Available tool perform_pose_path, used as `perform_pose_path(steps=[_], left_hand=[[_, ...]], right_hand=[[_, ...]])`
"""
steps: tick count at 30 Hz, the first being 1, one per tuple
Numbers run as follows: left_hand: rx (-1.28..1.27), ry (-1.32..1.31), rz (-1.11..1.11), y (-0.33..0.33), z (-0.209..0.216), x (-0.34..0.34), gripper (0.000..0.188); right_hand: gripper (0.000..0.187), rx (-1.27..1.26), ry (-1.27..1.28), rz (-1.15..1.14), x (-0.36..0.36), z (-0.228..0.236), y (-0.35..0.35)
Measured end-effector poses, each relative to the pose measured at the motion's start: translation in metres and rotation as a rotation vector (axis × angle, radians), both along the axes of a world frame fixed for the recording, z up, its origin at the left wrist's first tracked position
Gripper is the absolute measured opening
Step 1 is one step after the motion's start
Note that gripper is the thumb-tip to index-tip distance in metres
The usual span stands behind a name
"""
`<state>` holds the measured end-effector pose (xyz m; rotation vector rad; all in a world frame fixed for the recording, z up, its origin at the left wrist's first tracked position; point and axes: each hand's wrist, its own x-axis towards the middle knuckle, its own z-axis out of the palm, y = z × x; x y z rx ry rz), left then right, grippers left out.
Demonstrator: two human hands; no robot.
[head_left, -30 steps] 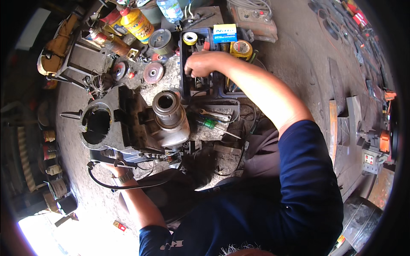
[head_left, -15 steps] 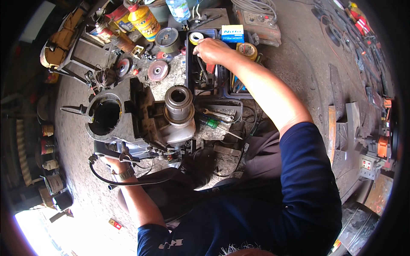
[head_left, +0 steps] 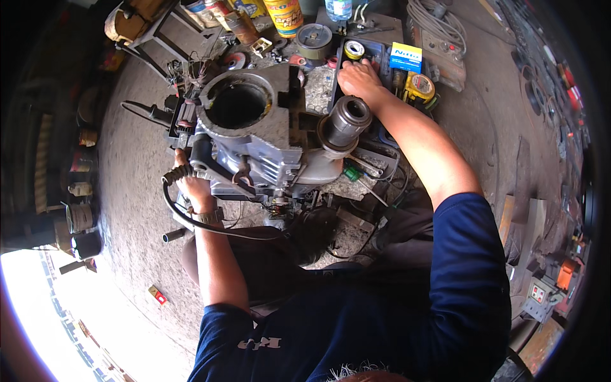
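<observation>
A grey cast-metal machine housing [head_left: 286, 137] with a wide round bore stands before me, tilted. A shiny ring-shaped bearing part [head_left: 347, 121] sits upright at its right side. My left hand [head_left: 196, 190] is closed at the housing's lower left, beside a ribbed black cord [head_left: 177, 175]; what its fingers hold is hidden. At the far right, my right hand [head_left: 358, 79] reaches palm down into a dark toolbox [head_left: 337, 83], just below a yellow-and-white tape roll [head_left: 354, 49]. Its fingertips drop out of sight there. A screwdriver with a green handle [head_left: 352, 173] lies near the housing.
A blue-and-yellow box [head_left: 406, 57] and a yellow tape measure [head_left: 420, 87] sit right of my right hand. Behind stand a round tin [head_left: 314, 41] and a yellow container [head_left: 284, 18]. A coiled cable [head_left: 436, 25] rests on a machine. Far left, cans line the floor.
The view has shifted, moving the scene right and up. The housing appears more tilted and nearer. My right hand has moved from beside the tape roll to just below it.
</observation>
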<state>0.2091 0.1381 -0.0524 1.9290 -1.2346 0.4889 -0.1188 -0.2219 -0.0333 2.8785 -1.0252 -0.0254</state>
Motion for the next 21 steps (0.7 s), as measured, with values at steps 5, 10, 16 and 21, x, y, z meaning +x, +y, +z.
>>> perform_pose_path(steps=[5,10,16,21], left_hand=[[-0.071,0.114,0.037,-0.02,0.038,-0.041,0.039],[-0.08,0.124,0.082,-0.022,0.05,-0.049,0.042],[-0.374,0.513,-0.026,-0.037,0.033,-0.047,0.044],[-0.161,0.194,-0.007,-0.03,0.022,-0.03,0.035]], right_hand=[[0.029,-0.023,-0.14,-0.014,-0.011,-0.006,0.0],[0.025,0.032,-0.246,-0.008,-0.017,0.009,0.006],[0.038,0.073,-0.356,0.048,-0.027,0.011,0.003],[0.028,0.188,-0.517,-0.014,-0.035,0.044,0.022]])
